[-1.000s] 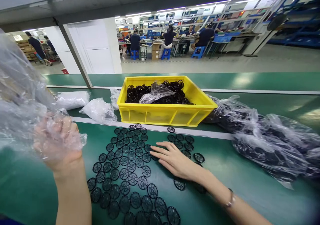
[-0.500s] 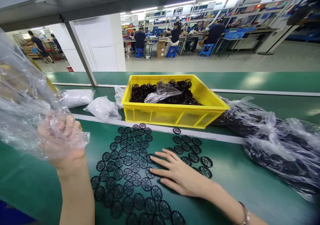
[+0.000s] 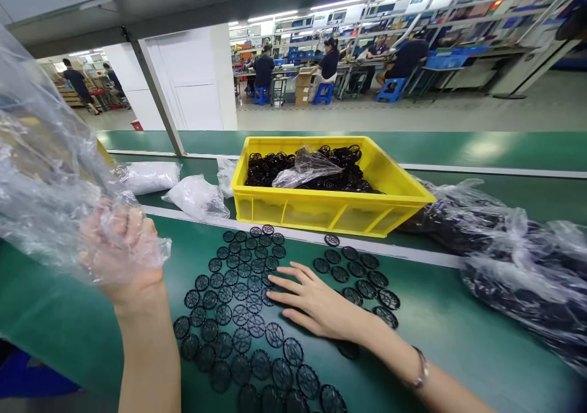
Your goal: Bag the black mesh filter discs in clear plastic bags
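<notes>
My left hand [image 3: 121, 238] is closed round the gathered edge of a large clear plastic bag [image 3: 41, 174], raised at the left. Wrinkled film covers part of the fingers. My right hand [image 3: 312, 300] lies palm down with its fingers spread, the fingertips touching the right side of a group of round black spoked plastic rings [image 3: 241, 315]. These rings lie flat in rough rows on the green table [image 3: 458, 333]. To the right of that hand is a smaller group of the same rings [image 3: 365, 289], partly hidden by the forearm.
A yellow bin [image 3: 321, 208] holding many black rings and a crumpled clear bag [image 3: 307, 167] stands behind the rows. Small white-filled bags [image 3: 197, 197] lie left of it. Large tied bags of dark parts [image 3: 518, 272] lie at the right. Several people sit at far benches.
My right hand has slid slightly left and away from me across the rings. The left hand keeps its grip on the bag. The whole view has shifted a little.
</notes>
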Available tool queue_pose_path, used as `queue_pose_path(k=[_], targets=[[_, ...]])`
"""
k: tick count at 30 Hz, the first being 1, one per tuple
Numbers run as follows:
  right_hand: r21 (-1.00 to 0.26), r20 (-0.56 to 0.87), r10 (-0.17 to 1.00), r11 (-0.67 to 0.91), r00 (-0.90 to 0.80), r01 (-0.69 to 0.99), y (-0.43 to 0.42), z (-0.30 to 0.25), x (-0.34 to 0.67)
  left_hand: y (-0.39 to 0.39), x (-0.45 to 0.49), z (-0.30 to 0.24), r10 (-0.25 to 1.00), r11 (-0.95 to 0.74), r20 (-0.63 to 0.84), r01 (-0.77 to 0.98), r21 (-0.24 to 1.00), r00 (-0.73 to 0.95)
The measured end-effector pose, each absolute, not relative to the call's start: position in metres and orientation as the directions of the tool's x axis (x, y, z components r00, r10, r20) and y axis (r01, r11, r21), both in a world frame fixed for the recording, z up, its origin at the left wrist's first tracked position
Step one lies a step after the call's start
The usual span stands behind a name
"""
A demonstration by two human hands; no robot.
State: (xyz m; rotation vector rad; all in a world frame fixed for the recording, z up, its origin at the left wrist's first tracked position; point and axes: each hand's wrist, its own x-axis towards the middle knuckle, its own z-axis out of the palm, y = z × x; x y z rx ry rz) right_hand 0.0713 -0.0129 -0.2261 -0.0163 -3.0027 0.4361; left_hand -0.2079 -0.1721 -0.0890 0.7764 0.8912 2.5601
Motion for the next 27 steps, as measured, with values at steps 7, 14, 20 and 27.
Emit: queue_pose_path(k=[7, 14, 20, 27], targets=[[-0.208, 0.087, 0.051, 0.978, -0.995, 0.032, 0.008, -0.237, 0.122, -0.168, -0.205, -0.083, 0.356, -0.828, 0.335, -0.128, 0.547, -0.873], [-0.224, 0.106, -0.004, 0.974, -0.994, -0.027, -0.038, -0.225, 0.160, -0.169, -0.197, -0.080, 0.390, -0.834, 0.316, -0.186, 0.520, -0.865], [-0.308, -0.009, -0.109, 0.946, -0.994, -0.101, -0.063, -0.214, 0.145, -0.169, -0.190, -0.078, 0.406, -0.834, 0.340, -0.192, 0.518, -0.848], [-0.281, -0.028, 0.045, 0.958, -0.999, 0.050, -0.027, -0.224, 0.163, -0.168, -0.189, -0.081, 0.417, -0.834, 0.378, -0.183, 0.521, -0.826]])
